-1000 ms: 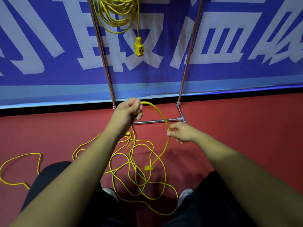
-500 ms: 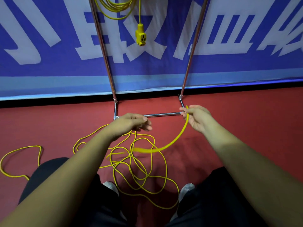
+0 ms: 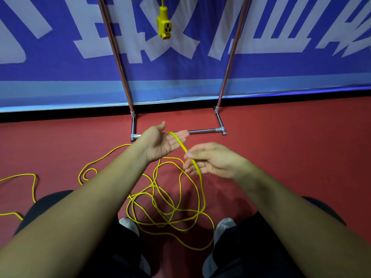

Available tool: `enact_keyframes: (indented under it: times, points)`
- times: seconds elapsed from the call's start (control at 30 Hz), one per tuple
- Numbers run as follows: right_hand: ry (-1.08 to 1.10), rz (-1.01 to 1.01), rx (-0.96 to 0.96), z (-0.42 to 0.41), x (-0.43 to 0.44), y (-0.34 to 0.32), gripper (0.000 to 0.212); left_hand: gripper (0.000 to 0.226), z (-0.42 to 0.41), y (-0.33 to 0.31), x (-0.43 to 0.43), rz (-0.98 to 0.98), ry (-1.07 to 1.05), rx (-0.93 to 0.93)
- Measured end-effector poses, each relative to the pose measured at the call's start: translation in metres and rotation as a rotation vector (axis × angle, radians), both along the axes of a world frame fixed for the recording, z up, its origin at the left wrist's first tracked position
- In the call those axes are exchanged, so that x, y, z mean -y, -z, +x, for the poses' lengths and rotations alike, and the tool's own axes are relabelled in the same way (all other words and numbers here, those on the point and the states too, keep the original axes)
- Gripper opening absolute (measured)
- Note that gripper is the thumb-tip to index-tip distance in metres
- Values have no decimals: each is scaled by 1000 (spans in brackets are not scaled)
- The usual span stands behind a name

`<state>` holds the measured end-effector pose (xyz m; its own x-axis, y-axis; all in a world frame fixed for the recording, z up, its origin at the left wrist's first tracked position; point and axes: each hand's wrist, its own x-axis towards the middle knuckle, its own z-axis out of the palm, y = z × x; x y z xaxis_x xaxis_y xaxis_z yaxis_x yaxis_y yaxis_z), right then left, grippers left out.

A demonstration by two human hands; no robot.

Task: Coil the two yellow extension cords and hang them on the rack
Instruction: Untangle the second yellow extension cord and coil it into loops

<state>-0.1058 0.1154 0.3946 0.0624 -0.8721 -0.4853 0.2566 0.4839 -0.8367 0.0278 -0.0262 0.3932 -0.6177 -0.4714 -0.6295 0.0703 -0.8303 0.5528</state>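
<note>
The yellow cord (image 3: 181, 146) is laid across the open, palm-up left hand (image 3: 162, 142) and pinched by the right hand (image 3: 208, 159), its tangled remainder on the near red floor (image 3: 281, 137).

Two hands (image 3: 160, 143) (image 3: 210, 159), two yellow cords (image 3: 166, 197) (image 3: 164, 25), one metal rack (image 3: 200, 131), two shoes (image 3: 128, 227) (image 3: 224, 227).

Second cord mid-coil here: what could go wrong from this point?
The left hand lies open, so the yellow cord only rests across its palm and could slide off. Only the right hand pinches it. The rest lies in overlapping loops on the red floor between the shoes; pulling may tighten a tangle or catch a foot.
</note>
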Motion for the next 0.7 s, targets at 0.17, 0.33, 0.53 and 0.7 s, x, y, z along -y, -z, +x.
enact_keyframes:
  times: [0.17, 0.33, 0.53, 0.7]
  points:
    - [-61, 62, 10, 4, 4, 11, 10, 33, 2, 1, 1, -29, -167, 99]
    - [284, 100, 194, -8, 31, 2, 43, 29, 8, -25, -18, -300, 118, 53]
    - [442, 10, 369, -24, 48, -8, 53, 25, 8, -19, -39, -517, 454, 81]
    - [542, -66, 261, -23, 53, -8, 20, 21, 7, -6, -37, -644, 627, 150]
